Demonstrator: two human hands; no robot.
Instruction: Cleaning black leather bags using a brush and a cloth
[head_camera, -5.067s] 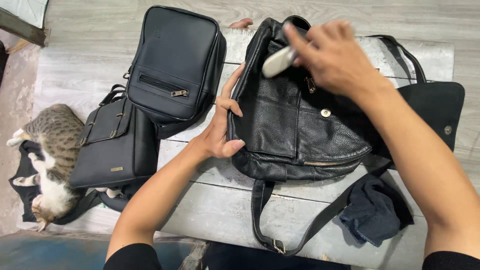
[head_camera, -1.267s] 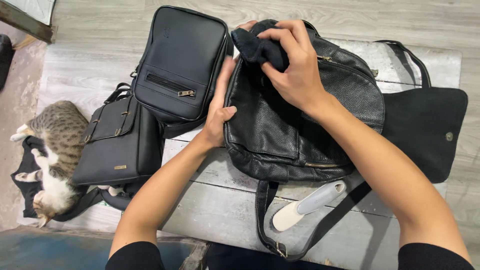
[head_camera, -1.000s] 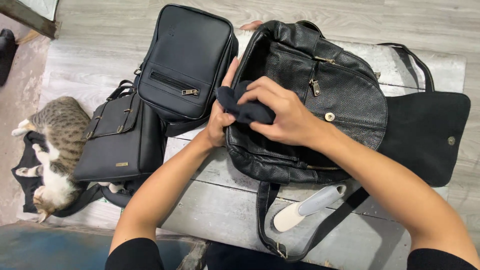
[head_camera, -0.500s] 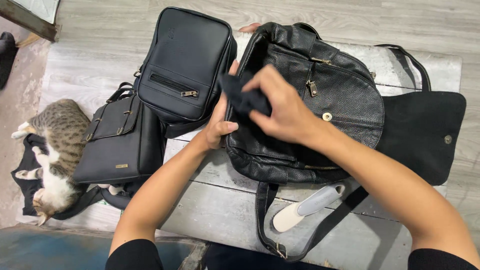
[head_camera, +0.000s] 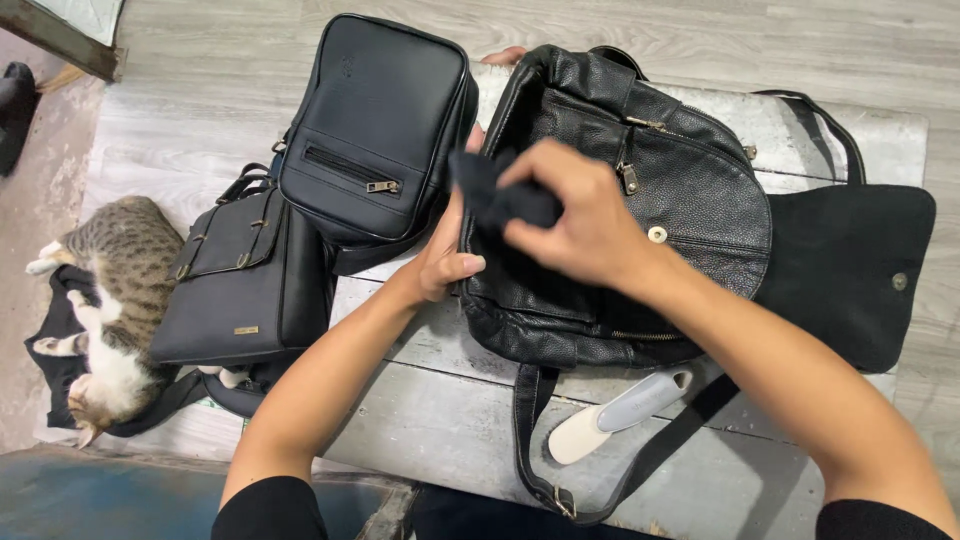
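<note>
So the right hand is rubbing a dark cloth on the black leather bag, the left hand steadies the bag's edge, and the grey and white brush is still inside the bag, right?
Not quite: the head view shows the grey and white brush lying on the table in front of the black leather bag, not inside it. The rest holds: the right hand presses the dark cloth on the bag, and the left hand steadies its edge.

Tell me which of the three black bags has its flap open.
The pebbled bag under both hands: flap thrown right. The smooth zip bag and buckled bag are closed.

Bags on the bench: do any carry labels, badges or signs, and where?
Small metal label plate: low on the front of the flat black bag beside the cat, a thin pale gold rectangle.
Embossed mark: near the top of the upright black bag, black on black, faint.
No packages, signs or screens.
</note>
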